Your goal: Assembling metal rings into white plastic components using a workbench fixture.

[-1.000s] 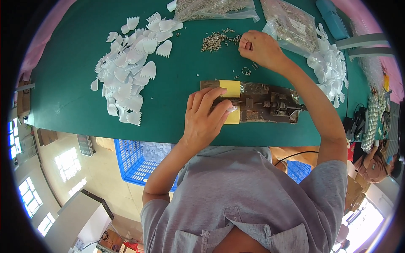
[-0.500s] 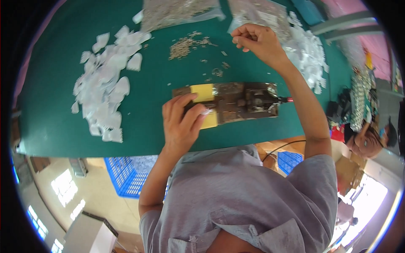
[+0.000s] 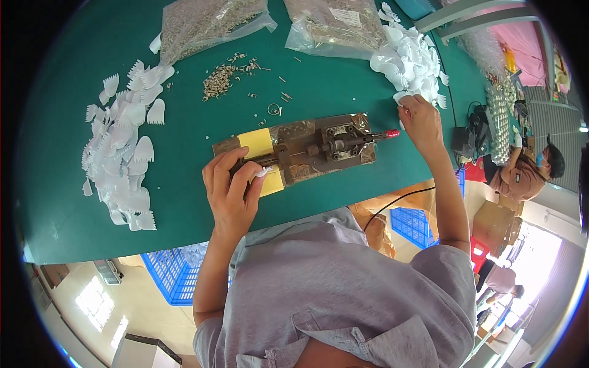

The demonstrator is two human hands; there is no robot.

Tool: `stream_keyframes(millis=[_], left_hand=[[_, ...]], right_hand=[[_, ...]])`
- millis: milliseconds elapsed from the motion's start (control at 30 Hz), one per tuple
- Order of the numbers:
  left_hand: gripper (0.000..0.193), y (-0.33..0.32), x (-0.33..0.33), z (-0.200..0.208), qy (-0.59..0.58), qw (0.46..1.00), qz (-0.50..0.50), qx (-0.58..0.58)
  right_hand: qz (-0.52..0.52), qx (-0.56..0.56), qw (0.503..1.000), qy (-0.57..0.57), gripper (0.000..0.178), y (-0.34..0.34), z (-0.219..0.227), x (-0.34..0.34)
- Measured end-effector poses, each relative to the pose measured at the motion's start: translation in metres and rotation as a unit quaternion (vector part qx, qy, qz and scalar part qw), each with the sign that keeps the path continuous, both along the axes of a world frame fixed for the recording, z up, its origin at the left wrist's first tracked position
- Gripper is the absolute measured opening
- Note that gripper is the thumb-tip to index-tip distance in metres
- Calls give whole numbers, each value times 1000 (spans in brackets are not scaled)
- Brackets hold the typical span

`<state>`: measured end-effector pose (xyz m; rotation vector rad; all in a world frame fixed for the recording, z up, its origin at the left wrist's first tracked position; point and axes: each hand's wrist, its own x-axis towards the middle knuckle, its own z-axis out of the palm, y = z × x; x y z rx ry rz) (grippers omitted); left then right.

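Observation:
A metal toggle-clamp jig (image 3: 340, 146) with a red-tipped handle (image 3: 391, 134) lies on the green tabletop in front of me. Yellow tape (image 3: 256, 142) wraps its left end. There my left hand (image 3: 230, 193) is closed, with thumb and fingers around a small white plastic piece (image 3: 264, 172) at the jig. My right hand (image 3: 422, 122) is over the near edge of the right-hand pile of white toothed plastic pieces (image 3: 412, 61). Its fingers are pinched together, and bits of white plastic show beside the fingertips; the grip itself is partly hidden.
Another heap of white toothed pieces (image 3: 119, 153) spreads at the left. Small metal clips (image 3: 218, 83) lie beyond the jig, near thin pins and a ring (image 3: 274, 109). Two clear bags (image 3: 211, 24) of metal parts stand at the back. A blue basket (image 3: 175, 276) is below the table edge; people are at right.
My right hand has moved from above the back of the table, near the right bag, down to the near edge of the right-hand pile. My left hand stays at the jig's taped end.

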<state>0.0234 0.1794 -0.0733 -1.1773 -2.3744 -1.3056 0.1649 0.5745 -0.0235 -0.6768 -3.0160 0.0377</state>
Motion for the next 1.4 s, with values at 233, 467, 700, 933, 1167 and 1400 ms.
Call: stream_keyframes(millis=[233, 467, 700, 933, 1167, 1400], left_hand=[[29, -3, 2, -1, 0, 1000, 4, -3], [30, -6, 0, -1, -3, 1000, 3, -8], [30, 1, -2, -1, 8, 1000, 8, 18], [46, 0, -4, 0, -103, 994, 1, 48], [53, -5, -6, 0, -86, 996, 20, 30], [54, -7, -8, -1, -83, 996, 14, 25]], right_hand=[[-54, -74, 994, 52, 21, 2, 19, 10], [-118, -233, 963, 62, 31, -3, -4, 18], [-50, -303, 942, 135, 12, -37, 32, -30], [200, -400, 874, 193, 19, -137, 31, -123], [107, -270, 947, 141, 16, -69, 26, -137], [62, -223, 973, -26, 31, -38, 19, -73]])
